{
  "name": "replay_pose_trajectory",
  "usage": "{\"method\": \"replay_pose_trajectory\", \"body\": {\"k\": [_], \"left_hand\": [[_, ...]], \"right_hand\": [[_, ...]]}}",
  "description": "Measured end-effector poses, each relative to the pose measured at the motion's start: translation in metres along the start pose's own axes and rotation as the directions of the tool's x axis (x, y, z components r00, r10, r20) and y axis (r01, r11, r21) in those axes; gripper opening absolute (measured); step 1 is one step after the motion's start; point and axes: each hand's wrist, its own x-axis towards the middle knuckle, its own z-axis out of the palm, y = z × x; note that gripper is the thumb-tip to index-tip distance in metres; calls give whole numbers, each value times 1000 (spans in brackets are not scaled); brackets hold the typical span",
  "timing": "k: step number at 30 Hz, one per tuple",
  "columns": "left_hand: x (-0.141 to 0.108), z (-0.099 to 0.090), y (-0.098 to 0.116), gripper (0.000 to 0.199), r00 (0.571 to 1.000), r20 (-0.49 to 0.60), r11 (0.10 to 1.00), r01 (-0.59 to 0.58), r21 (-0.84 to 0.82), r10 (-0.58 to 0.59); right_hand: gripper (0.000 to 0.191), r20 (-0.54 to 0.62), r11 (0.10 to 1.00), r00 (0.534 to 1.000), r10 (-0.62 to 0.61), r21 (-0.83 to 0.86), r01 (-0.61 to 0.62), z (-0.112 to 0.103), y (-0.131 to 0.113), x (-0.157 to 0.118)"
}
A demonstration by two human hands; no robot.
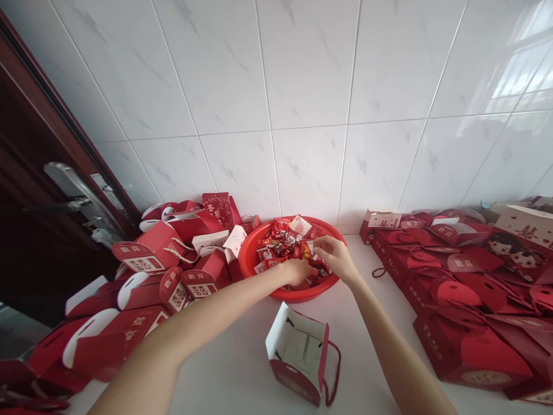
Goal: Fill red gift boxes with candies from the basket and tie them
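Note:
A red plastic basket (254,276) full of wrapped candies (280,249) stands against the wall. My left hand (299,272) reaches into its near side, fingers bent down among the candies; the fingertips are hidden, and what they grasp cannot be made out. At the basket's right side, my right hand (333,253) has thumb and fingers pinched at a red and yellow candy wrapper (307,249). Both hands are close together. In front of the basket sits a red gift box (298,377), its top open, its pale inside bare, with a dark red cord handle hanging on its right.
Red gift boxes (142,248), several with lids raised, crowd the left side. Rows of closed red boxes (475,346) fill the right. A small cord loop (379,272) lies near them. Behind is a tiled wall (309,161); a dark door (52,173) stands at left.

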Motion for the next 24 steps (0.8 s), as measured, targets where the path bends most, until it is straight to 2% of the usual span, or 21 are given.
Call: {"method": "replay_pose_trajectory", "body": {"k": [6,10,14,18,21,24], "left_hand": [[1,-10,-18,8,998,-60,989,-7,-151,-2],[-7,-18,-42,11,987,-162,921,-50,-385,-14],[-14,-19,-62,23,961,-271,761,-145,-633,-43],[-18,-17,-66,33,942,-331,569,-240,-787,-61],[-19,-18,-61,36,937,-345,447,-283,-849,-62],[-19,-20,-53,32,930,-363,272,-335,-902,-56]], "right_hand": [[17,-9,1000,1000,-4,-13,4,-1,-2,-1],[14,-13,1000,1000,-10,-21,10,0,0,0],[24,110,998,992,-56,-19,58,0,3,1],[47,235,998,971,-44,-36,54,-1,6,1],[47,217,998,975,-48,-36,57,-2,7,1],[41,174,997,982,-67,42,61,-2,6,1]]}}
